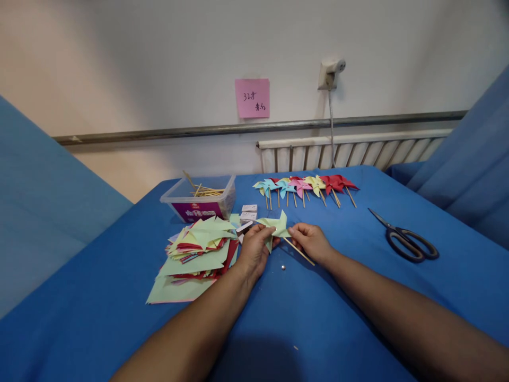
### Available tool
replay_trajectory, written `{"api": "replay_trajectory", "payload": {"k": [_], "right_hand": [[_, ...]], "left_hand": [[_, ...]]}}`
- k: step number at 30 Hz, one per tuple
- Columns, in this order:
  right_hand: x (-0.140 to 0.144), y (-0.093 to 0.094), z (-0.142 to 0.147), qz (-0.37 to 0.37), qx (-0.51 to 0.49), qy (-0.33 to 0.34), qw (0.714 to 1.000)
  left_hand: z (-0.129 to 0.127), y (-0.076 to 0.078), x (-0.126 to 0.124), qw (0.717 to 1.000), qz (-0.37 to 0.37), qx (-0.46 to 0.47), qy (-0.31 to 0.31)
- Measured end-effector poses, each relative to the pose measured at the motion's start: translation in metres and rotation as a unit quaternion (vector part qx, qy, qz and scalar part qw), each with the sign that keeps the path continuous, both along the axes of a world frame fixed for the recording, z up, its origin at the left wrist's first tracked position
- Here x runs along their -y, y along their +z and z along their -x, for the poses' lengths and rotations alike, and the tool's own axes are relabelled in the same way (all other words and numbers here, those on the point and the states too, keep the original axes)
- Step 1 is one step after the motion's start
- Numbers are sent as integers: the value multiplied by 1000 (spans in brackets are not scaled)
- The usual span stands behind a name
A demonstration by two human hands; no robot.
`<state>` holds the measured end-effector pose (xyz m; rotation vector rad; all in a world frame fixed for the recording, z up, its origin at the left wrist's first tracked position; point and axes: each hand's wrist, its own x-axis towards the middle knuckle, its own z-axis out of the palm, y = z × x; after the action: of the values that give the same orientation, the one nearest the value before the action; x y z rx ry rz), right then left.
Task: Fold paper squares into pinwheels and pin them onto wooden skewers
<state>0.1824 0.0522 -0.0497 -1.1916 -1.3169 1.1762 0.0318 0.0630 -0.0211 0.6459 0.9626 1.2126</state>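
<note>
A pale green paper pinwheel (281, 225) on a thin wooden stick (300, 252) is between my two hands, over the middle of the table. My left hand (256, 246) grips the pinwheel from the left, its thumb near the centre. On the other side, the fingers of my right hand (310, 241) pinch the pinwheel's right edge beside the stick. A small shiny tack (283, 267) lies on the blue cloth below. Left of my left hand is a stack of coloured paper (194, 265), with small boxes (249, 212) behind it.
A clear plastic tub (228, 199) of wooden sticks stands at the back left. Finished pinwheels (302, 185) lie in a row along the back edge. Black-handled scissors (405, 239) rest at the right. A wall with a rail (222, 129) and radiator (353, 151) rises behind the table.
</note>
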Motion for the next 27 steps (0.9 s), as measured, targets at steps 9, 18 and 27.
{"api": "replay_trajectory", "payload": {"k": [9, 18, 27], "right_hand": [[-1, 3, -2, -3, -26, -25, 999], [5, 0, -4, -49, 29, 22, 998], [6, -8, 0, -120, 140, 1, 983]], "left_hand": [[0, -2, 0, 1000, -9, 5, 2], [0, -3, 0, 1000, -29, -3, 2], [-1, -3, 0, 1000, -25, -13, 7]]}}
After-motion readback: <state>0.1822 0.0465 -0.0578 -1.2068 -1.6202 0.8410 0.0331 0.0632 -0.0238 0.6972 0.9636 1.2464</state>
